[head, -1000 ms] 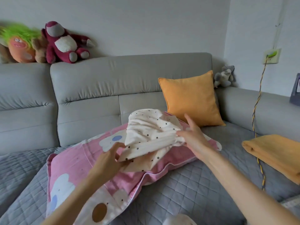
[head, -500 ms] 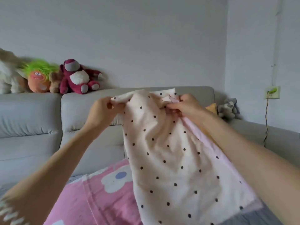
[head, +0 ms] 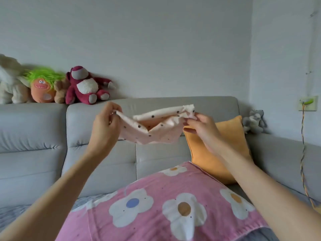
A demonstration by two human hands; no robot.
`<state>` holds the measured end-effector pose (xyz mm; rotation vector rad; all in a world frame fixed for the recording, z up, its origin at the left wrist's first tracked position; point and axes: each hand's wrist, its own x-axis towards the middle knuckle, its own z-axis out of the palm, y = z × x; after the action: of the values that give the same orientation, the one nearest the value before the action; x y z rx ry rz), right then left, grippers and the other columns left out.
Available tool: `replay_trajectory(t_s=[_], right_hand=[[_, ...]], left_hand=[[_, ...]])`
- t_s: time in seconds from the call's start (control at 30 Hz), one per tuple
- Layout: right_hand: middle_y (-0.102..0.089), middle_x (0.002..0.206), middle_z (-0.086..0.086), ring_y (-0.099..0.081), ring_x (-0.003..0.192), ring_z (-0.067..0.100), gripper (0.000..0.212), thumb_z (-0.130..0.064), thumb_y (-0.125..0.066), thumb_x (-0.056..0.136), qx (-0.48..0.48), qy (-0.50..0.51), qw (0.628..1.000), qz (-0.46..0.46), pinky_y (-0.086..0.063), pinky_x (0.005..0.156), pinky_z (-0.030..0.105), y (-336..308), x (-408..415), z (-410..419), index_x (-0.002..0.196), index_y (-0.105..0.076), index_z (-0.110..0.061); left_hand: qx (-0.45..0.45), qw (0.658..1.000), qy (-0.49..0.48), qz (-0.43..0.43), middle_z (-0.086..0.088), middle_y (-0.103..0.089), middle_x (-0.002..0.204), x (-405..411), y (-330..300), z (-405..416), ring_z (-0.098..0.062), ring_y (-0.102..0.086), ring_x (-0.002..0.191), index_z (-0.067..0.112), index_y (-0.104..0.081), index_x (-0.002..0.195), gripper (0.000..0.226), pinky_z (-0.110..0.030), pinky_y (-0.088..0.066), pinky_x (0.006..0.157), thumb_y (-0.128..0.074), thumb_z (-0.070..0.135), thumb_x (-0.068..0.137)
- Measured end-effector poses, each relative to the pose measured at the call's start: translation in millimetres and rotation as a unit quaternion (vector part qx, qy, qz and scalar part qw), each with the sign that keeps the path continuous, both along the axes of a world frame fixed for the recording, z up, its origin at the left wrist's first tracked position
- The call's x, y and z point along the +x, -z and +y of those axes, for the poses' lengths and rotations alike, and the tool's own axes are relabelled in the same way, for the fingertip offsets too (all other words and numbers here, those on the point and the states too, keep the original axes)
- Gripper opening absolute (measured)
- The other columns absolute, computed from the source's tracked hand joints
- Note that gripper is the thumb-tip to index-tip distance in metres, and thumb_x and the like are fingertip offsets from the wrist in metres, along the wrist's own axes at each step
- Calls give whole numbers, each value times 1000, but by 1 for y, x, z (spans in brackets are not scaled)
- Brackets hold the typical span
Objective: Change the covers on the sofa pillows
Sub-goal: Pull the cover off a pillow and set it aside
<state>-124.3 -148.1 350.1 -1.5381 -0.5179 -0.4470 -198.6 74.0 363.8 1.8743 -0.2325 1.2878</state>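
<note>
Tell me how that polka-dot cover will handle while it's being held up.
The polka-dot cover looks floppy: it sags in the middle between the left hand and the right hand. Probably light, since pinches at its two ends carry it. Its opening likely won't stay spread unless both ends are held apart.

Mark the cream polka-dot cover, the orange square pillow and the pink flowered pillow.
cream polka-dot cover (head: 157, 134), head view, hanging front panel
orange square pillow (head: 231, 136), head view, upper face
pink flowered pillow (head: 156, 185), head view, pink top
</note>
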Motion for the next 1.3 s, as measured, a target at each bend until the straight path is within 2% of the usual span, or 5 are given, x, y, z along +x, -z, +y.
replay_trajectory(t_s=[0.2, 0.37, 0.7, 1.13, 1.3], right_hand=[[-63, 86, -6, -59, 78, -2, 10, -9, -56, 91, -230, -155, 955, 102, -42, 70, 10, 116, -68, -26, 86, -65, -7], [-59, 66, 0, -51, 66, 9, 24, -29, -57, 72, -294, -200, 928, 112, -38, 64, 28, 157, -115, -37, 78, -66, -7], [-41, 43, -9, -41, 46, 8, 42, -31, -51, 95, -187, 53, 980, -48, -28, 47, 22, 124, -41, 22, 57, -38, -18], [-62, 120, 7, -56, 111, 29, 47, -45, -29, 99, -510, 162, 839, 94, -44, 84, 34, 210, 92, 89, 115, -61, -14], [-57, 124, 8, -52, 114, 30, 39, -42, -44, 95, -473, 183, 861, 39, -43, 87, 37, 161, 89, 87, 123, -51, -15]], left_hand=[[2, 959, 58, 277, 3, -49, 62, -53, 115, 27, -9, -41, 59, 14, -51, 80, 32, -21, -32, 54, -29, -4, 95], [72, 887, 152, 430, 12, -41, 53, -98, 144, 38, -2, -32, 47, 7, -50, 89, 26, -12, -28, 46, -29, -6, 95], [-155, 966, -4, 205, -2, -46, 70, -37, 108, 46, -12, -40, 55, 21, -48, 97, 20, -27, -28, 51, -37, 5, 97], [95, 845, -210, 483, -13, -47, 125, 89, 222, 80, -32, -54, 107, 18, -48, 124, 35, -36, -40, 84, -33, 10, 93], [169, 885, -207, 380, -9, -42, 138, 96, 176, 88, -32, -40, 124, 22, -44, 135, 38, -43, -36, 99, -36, 25, 98]])
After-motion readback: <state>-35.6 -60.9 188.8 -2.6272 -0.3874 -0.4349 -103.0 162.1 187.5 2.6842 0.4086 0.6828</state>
